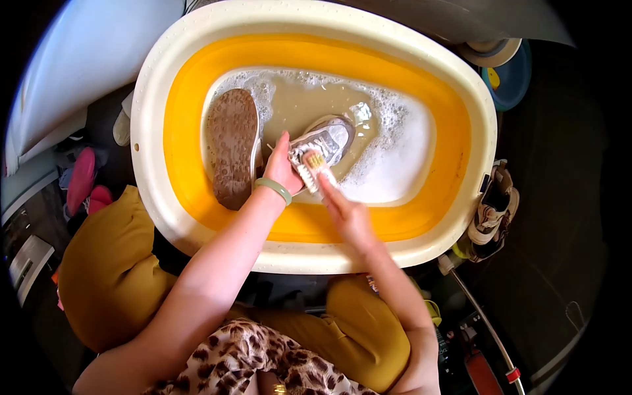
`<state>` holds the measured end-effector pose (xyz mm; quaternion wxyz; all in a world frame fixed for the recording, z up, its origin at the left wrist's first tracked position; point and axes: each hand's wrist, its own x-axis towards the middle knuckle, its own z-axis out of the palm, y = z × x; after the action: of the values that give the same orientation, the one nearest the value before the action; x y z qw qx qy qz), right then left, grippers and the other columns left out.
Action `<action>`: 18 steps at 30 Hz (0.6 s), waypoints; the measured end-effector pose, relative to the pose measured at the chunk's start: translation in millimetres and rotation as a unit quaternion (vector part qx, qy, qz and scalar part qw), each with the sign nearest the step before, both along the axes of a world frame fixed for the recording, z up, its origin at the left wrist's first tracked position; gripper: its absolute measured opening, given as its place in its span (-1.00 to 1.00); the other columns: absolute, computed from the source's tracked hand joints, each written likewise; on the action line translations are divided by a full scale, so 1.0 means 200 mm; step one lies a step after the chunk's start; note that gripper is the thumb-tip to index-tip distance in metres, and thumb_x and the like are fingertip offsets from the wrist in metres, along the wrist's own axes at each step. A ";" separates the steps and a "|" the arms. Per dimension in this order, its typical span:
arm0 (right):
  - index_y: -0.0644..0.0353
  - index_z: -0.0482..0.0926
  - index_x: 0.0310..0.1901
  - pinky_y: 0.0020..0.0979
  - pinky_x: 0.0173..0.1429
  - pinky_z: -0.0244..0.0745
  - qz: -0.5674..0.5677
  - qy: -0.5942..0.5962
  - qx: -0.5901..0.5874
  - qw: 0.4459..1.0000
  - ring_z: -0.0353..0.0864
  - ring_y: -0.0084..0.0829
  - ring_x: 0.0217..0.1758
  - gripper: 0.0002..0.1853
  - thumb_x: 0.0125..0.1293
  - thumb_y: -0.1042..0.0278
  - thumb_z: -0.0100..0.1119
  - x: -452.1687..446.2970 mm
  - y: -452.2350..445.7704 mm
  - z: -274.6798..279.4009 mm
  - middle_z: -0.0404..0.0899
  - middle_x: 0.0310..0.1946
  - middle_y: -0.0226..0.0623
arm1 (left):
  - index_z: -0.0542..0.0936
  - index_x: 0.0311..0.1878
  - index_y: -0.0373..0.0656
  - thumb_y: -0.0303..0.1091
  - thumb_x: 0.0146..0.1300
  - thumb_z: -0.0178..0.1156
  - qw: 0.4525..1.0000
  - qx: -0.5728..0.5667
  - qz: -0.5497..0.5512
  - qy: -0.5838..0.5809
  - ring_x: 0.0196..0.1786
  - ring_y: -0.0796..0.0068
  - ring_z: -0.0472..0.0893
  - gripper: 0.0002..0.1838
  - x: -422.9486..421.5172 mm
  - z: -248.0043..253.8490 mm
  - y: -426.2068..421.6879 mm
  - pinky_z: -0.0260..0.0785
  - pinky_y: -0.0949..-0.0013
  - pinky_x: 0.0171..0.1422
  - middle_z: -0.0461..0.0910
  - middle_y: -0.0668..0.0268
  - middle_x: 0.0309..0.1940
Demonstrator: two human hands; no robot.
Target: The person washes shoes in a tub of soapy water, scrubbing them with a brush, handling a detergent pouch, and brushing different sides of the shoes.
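A grey and white lace-up sneaker [337, 136] is held over murky, soapy water in the basin. My left hand [282, 170], with a green bangle at the wrist, grips the sneaker near its heel; some of the fingers are hidden. My right hand [343, 209] is closed around a scrub brush [311, 161] with pale bristles, which lies against the sneaker's lace area. Beside them on the left, a second shoe [232, 148] rests sole up, its brown sole wet and dotted with suds.
The large oval basin [316, 255] has a cream rim and yellow walls. White foam [395, 168] gathers on its right side. Outside it, another pair of shoes [492, 210] stands at right, a blue tub [515, 82] at upper right, and pink footwear [81, 181] at left.
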<state>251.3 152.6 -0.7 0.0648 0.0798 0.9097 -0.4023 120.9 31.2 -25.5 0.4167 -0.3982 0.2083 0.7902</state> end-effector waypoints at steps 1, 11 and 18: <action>-0.25 0.31 0.24 -0.23 -0.57 0.41 0.029 -0.028 0.046 0.998 0.52 -0.22 -0.66 -0.48 0.22 0.31 0.07 -0.02 0.03 0.02 0.52 -0.63 -0.13 | 0.25 0.21 -0.30 0.07 0.37 -0.24 1.000 -0.015 0.014 -0.024 0.16 0.17 0.41 -0.39 0.00 0.03 0.01 0.23 0.12 0.28 0.39 0.07 0.13; -0.28 0.27 0.26 -0.22 -0.41 0.47 -0.030 0.015 -0.037 0.999 0.56 -0.09 -0.52 -0.45 0.23 0.36 0.05 -0.04 -0.04 0.00 0.55 -0.42 0.05 | 0.23 0.23 -0.34 0.08 0.36 -0.24 0.999 0.044 0.015 0.003 0.22 0.14 0.36 -0.35 0.01 -0.03 0.01 0.15 0.12 0.34 0.33 0.03 0.19; -0.35 0.29 0.23 -0.22 -0.60 0.37 -0.035 -0.030 0.135 0.990 0.48 -0.18 -0.69 -0.52 0.28 0.29 0.00 -0.27 0.21 -0.13 0.53 -0.60 -0.14 | 0.22 0.24 -0.31 0.12 0.35 -0.28 0.994 0.101 0.041 0.007 0.20 0.14 0.38 -0.34 0.03 -0.05 0.02 0.20 0.08 0.30 0.34 0.05 0.18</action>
<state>196.9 195.5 -26.8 0.0661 0.1315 0.9499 -0.2756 126.5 35.0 -35.7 0.4210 -0.3571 0.1139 0.8260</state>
